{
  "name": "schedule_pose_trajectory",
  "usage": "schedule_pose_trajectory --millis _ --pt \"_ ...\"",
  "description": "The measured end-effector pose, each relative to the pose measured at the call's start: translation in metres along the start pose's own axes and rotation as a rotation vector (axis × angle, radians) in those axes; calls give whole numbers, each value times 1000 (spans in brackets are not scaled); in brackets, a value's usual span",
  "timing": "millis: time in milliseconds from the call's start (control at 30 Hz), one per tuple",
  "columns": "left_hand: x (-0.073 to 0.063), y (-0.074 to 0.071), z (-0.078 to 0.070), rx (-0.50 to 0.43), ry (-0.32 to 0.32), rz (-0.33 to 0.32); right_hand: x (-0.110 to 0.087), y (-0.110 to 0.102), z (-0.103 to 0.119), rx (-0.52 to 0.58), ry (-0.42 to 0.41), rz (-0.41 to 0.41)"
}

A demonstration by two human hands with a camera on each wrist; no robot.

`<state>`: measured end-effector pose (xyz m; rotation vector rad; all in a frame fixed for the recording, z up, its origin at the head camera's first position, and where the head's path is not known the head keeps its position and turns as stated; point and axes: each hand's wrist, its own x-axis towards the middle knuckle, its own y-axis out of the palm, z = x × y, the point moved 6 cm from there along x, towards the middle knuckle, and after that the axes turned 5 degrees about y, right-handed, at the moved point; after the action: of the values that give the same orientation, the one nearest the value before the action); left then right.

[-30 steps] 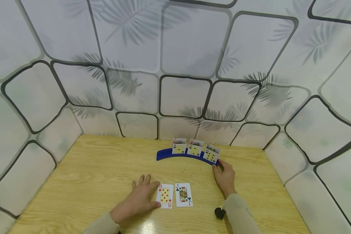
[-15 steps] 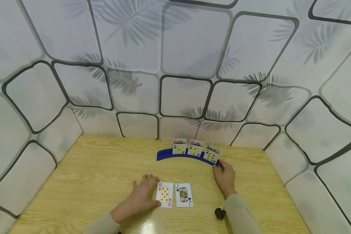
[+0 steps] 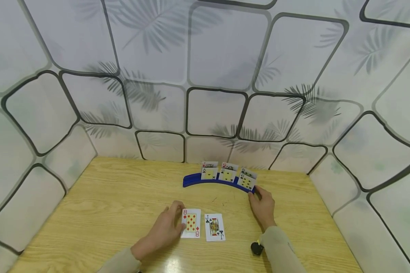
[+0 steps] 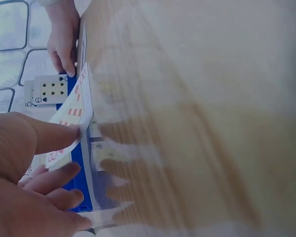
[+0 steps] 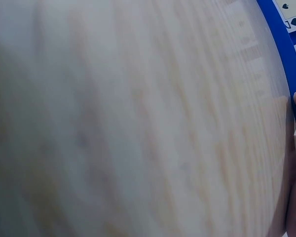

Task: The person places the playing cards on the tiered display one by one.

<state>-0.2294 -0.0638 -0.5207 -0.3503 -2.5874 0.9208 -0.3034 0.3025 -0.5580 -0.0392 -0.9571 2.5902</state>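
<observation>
My left hand [image 3: 164, 229] pinches the left side of an eight of diamonds playing card [image 3: 192, 223] between thumb and fingers. In the left wrist view that card [image 4: 81, 101] is tilted up off the table. A jack of clubs [image 3: 214, 227] lies flat just to its right. Farther back stands a curved blue card holder [image 3: 192, 179], bearing pairs of overlapping cards in its middle and right parts. My right hand [image 3: 263, 207] grips the holder's right end, thumb in front; its other fingers are partly hidden. Only the thumb tip and hand edge show in the right wrist view.
A small black object [image 3: 256, 248] is by the right wrist. The wooden table [image 3: 116, 197] meets a patterned wall covering [image 3: 215, 113] at the back and on both sides. The holder's left end carries no cards.
The left fingers have curled onto the eight of diamonds, and its edge has come up off the table. The card has moved slightly away from me. The right hand and holder have stayed still.
</observation>
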Motion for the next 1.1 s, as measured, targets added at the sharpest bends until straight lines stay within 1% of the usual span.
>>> schedule_pose_trajectory --millis 100,233,367,433,500,667,767,867,967,1100 --pt "2 -1 -1 -34 25 -32 0 0 0 7 4 1" --pt "5 -3 -2 -82 49 -41 0 0 0 11 5 3" --pt "8 -5 1 -219 43 -23 0 -1 1 11 1 2" --pt "10 -5 3 -289 29 -19 0 -1 1 12 -1 1" --pt "12 -7 5 -326 20 -23 -1 -1 1 15 -1 1" --pt "15 -12 9 -326 0 -68 -2 0 1 24 6 10" --pt "19 -16 12 -318 -26 -126 -1 1 0 21 5 12" --pt "24 -22 14 -303 -39 -195 -1 1 0 20 4 8" --pt "29 -28 15 -291 -22 -251 -1 1 -1 22 5 5" --pt "35 -34 14 -264 16 -290 -1 0 0 26 7 0"
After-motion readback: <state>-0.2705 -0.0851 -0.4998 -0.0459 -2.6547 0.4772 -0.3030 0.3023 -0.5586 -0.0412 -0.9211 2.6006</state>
